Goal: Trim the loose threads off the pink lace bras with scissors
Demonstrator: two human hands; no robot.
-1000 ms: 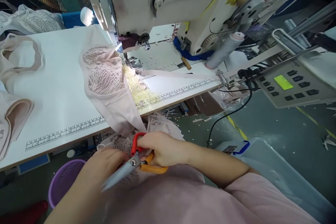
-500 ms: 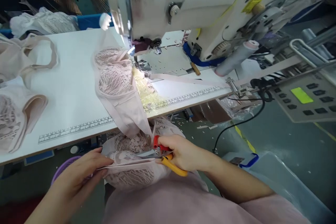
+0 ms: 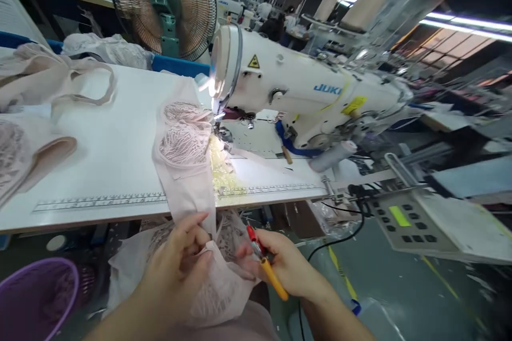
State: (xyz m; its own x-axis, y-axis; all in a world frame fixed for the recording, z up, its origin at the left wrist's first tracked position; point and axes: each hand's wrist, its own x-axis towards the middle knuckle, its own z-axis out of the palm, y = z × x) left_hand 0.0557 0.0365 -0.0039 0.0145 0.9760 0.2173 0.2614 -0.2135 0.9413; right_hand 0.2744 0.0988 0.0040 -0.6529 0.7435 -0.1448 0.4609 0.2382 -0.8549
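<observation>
Head view, and from the far left: the purple basket (image 3: 52, 260) sits below the table's edge, with folded pale pieces (image 3: 24, 152) lying on the white tabletop (image 3: 120, 141) above it. Now the left hand (image 3: 174, 261), and here's the change! Half a second ago it held the lace garment (image 3: 220, 295) out at one end; it has come in to the middle, thumb and fingers pinching an edge. The garment hangs bunched between the hands, below the table and close to the body. Just above, a second lace piece (image 3: 184, 144) lies at the needle, its tail over the table's edge. Across to the scissors (image 3: 272, 278): earlier the blades lay along the fabric, now the handles tilt up in the right hand (image 3: 290, 264), which is curled round them. Its fingertips blur beside the cloth; whether they pinch it, I can't tell, and the blades can't be made out. My read: finger work on the edge has taken over from the blades. Farther right, the control box (image 3: 380, 221).
</observation>
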